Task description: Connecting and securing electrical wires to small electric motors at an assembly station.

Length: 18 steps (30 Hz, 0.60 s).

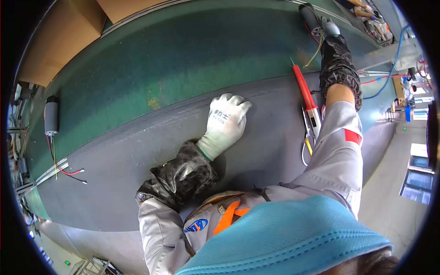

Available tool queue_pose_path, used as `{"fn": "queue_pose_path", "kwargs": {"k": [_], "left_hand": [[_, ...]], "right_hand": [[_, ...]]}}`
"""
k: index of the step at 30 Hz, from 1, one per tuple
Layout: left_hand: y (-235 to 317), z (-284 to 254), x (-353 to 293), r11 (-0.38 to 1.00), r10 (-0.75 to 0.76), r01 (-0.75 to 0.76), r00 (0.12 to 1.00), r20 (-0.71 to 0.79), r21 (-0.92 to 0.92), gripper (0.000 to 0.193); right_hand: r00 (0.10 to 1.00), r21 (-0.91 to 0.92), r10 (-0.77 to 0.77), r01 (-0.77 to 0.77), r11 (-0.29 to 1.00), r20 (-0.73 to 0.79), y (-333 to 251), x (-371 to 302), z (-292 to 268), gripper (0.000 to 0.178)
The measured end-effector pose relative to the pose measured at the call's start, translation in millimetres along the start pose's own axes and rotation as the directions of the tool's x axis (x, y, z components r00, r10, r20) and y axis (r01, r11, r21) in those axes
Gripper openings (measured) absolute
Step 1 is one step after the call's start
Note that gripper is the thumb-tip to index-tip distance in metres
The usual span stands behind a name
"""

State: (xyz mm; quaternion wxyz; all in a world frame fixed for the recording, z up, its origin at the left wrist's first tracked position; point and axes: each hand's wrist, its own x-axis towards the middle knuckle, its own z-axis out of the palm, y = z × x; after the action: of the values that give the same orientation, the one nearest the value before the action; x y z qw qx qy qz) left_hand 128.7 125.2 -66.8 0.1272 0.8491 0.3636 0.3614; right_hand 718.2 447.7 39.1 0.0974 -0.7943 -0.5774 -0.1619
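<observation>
My left hand [224, 120], in a white knit glove with a coated front, rests closed on the dark grey mat [137, 156]. Its fingers curl under and no object shows in it; the palm is hidden. Stretched far to the upper right, my right hand [331, 27] wears a grey glove. Its fingers are closed against a dark cylindrical motor [310, 19] with red and yellow-green wires; the fingertips are partly hidden. Beside my right forearm lies a red pen-shaped tool [302, 87] with a thin metal tip. Next to it is a partly hidden yellow-handled tool [308, 146].
At the left, a second motor [51, 115] stands with red, black and yellow-green wires trailing toward me. A green work surface [183, 55] stretches beyond the mat. Cardboard boxes [64, 41] line the far left. A blue hose [395, 68] hangs right; another person's arm [362, 5] shows behind.
</observation>
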Motion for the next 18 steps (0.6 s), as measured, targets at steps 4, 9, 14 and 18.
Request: {"fn": "queue_pose_path", "kwargs": {"k": [4, 9, 14, 18], "left_hand": [[-5.8, -4.6, -14.4, 0.988, -0.144, 0.140, 0.987, 0.066, 0.060, 0.030], [-4.1, -8.6, -20.8, 0.990, -0.129, 0.130, 0.991, -0.030, 0.060, 0.027], [-5.4, 4.5, -6.1, 0.997, -0.072, 0.072, 0.997, 0.005, 0.034, 0.025], [-7.7, -3.4, -16.7, 0.989, -0.145, 0.143, 0.989, 0.034, 0.049, 0.024]], "right_hand": [[0.977, -0.066, 0.196, -0.202, 0.977, -0.085, -168.9, -82.8, 44.7, 0.073], [0.983, -0.088, -0.165, 0.158, 0.984, -0.077, -214.0, -91.6, 12.6, 0.037], [0.999, 0.543, -0.038, 0.022, 0.839, 0.019, -164.4, -73.0, 87.6, 0.061], [0.995, 0.679, -0.030, 0.084, 0.729, -0.092, -253.4, -96.9, 102.8, 0.072]]}}
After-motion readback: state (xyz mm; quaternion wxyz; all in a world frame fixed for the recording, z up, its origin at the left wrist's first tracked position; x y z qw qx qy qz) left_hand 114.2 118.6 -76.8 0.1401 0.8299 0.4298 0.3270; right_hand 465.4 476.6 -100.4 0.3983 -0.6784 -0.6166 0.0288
